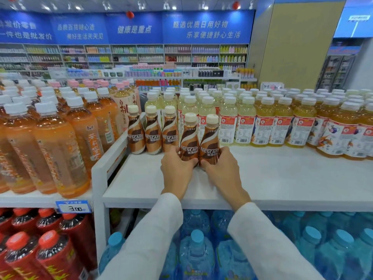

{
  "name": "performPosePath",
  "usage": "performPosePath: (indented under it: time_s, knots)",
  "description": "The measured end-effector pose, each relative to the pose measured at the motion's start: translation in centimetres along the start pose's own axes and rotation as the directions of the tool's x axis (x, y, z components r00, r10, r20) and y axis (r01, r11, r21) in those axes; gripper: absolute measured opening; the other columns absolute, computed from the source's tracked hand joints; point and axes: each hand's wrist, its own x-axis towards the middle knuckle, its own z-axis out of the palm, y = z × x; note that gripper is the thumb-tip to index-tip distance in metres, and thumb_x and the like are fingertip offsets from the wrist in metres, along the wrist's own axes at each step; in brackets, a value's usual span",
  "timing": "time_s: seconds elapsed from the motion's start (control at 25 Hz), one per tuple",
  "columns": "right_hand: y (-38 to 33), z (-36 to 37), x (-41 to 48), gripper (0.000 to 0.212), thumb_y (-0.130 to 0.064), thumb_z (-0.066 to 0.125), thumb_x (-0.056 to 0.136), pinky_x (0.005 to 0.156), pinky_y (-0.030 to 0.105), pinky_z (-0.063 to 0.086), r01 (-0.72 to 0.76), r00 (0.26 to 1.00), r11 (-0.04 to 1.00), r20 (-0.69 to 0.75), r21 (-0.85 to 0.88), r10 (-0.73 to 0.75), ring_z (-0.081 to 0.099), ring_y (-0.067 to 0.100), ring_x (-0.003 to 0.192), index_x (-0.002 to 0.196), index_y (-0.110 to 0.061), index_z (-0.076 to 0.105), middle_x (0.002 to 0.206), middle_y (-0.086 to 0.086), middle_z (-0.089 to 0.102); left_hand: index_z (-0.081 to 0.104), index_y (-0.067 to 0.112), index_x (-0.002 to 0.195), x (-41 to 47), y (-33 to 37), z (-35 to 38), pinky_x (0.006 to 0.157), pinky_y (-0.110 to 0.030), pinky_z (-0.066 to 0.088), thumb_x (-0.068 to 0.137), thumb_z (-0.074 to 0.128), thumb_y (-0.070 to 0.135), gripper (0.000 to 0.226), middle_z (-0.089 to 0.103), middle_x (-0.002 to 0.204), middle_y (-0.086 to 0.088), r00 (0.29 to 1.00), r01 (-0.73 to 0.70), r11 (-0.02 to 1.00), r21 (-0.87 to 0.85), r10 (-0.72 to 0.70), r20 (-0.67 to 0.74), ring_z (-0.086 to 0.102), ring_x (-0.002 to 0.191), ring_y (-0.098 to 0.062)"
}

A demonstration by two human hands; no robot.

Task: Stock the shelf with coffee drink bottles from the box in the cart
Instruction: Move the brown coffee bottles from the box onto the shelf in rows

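Note:
Two brown Nescafe coffee bottles with cream caps stand upright side by side on the white shelf. My left hand grips the base of the left coffee bottle. My right hand grips the base of the right coffee bottle. Three more coffee bottles stand in a row just behind and to the left, near the shelf's left wall. The box and the cart are out of view.
Pale yellow drink bottles fill the back of the shelf to the right. Orange tea bottles crowd the neighbouring shelf on the left, red-capped bottles below them. Large blue water jugs sit under the shelf.

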Motion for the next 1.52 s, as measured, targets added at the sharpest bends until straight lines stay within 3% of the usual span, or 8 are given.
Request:
performPosePath:
  time_s: [0.16,0.28,0.4,0.64,0.84,1.04,1.28,1.52]
  knots:
    - [-0.2,0.8,2.8,0.050,-0.026,0.078,0.084,0.094,0.041,0.052,0.004,1.000,1.000,0.013,0.020,-0.005,0.062,0.029,0.112,0.122,-0.013,0.049,0.120,0.008,0.064,0.063,0.010,0.111,2.1,0.4,1.6,0.080,-0.030,0.044,0.075,0.088,0.026,0.047,0.069,0.109,-0.006,0.994,0.090,0.996,0.006,-0.090,-0.056,0.062,0.099,-0.023]
    - [-0.2,1.2,3.9,0.049,-0.025,0.079,0.083,0.088,0.036,0.051,0.004,1.000,1.000,0.015,0.031,-0.005,0.063,0.028,0.110,0.121,-0.011,0.050,0.118,0.008,0.064,0.063,0.009,0.107,2.9,0.2,2.9,0.087,-0.040,0.051,0.077,0.087,0.027,0.043,0.068,0.109,-0.009,0.986,0.129,0.992,0.015,-0.126,-0.110,0.063,0.104,-0.030]
    - [-0.1,1.6,4.6,0.051,-0.025,0.079,0.083,0.091,0.037,0.051,0.007,1.000,0.999,0.009,0.039,-0.008,0.062,0.029,0.112,0.123,-0.011,0.049,0.121,0.009,0.063,0.064,0.006,0.110,3.5,0.3,3.7,0.092,-0.043,0.050,0.079,0.086,0.027,0.044,0.067,0.113,-0.012,0.979,0.155,0.988,0.011,-0.152,-0.139,0.061,0.109,-0.034]
    - [0.2,2.4,5.4,0.053,-0.025,0.078,0.085,0.098,0.045,0.052,0.008,1.000,0.999,-0.004,0.052,-0.008,0.061,0.031,0.116,0.127,-0.011,0.047,0.126,0.010,0.061,0.064,0.005,0.110,3.5,0.3,4.0,0.089,-0.038,0.047,0.081,0.084,0.025,0.041,0.067,0.112,-0.012,0.974,0.142,0.989,-0.033,-0.146,-0.174,0.062,0.108,-0.032]
    - [0.5,2.4,5.9,0.054,-0.024,0.077,0.086,0.099,0.043,0.051,0.006,1.000,0.999,0.003,0.050,-0.006,0.059,0.031,0.118,0.128,-0.010,0.046,0.127,0.011,0.060,0.062,0.008,0.106,3.6,0.1,4.3,0.078,-0.031,0.042,0.080,0.085,0.026,0.039,0.067,0.107,-0.010,0.973,0.139,0.990,-0.040,-0.144,-0.180,0.062,0.102,-0.029]
    - [0.6,2.6,6.1,0.054,-0.025,0.077,0.086,0.100,0.047,0.051,0.010,1.000,0.998,0.004,0.063,-0.010,0.060,0.031,0.118,0.128,-0.012,0.046,0.127,0.011,0.060,0.061,0.009,0.107,3.8,0.0,4.4,0.086,-0.037,0.049,0.079,0.085,0.027,0.040,0.066,0.108,-0.009,0.974,0.125,0.992,-0.027,-0.128,-0.188,0.062,0.102,-0.028]
    - [1.0,2.9,6.3,0.056,-0.026,0.077,0.087,0.102,0.047,0.050,0.016,1.000,0.998,-0.001,0.064,-0.016,0.059,0.030,0.120,0.131,-0.013,0.046,0.129,0.009,0.060,0.061,0.010,0.108,3.9,-0.2,4.5,0.082,-0.034,0.048,0.079,0.085,0.028,0.042,0.066,0.108,-0.008,0.974,0.128,0.991,-0.026,-0.131,-0.186,0.062,0.102,-0.028]
    - [1.1,2.8,6.4,0.055,-0.029,0.077,0.087,0.101,0.046,0.051,0.021,1.000,0.998,0.002,0.065,-0.021,0.059,0.029,0.119,0.130,-0.014,0.046,0.128,0.008,0.060,0.059,0.011,0.111,4.0,-0.3,4.5,0.088,-0.040,0.054,0.079,0.085,0.030,0.045,0.066,0.110,-0.008,0.974,0.125,0.992,-0.013,-0.125,-0.189,0.062,0.103,-0.027]
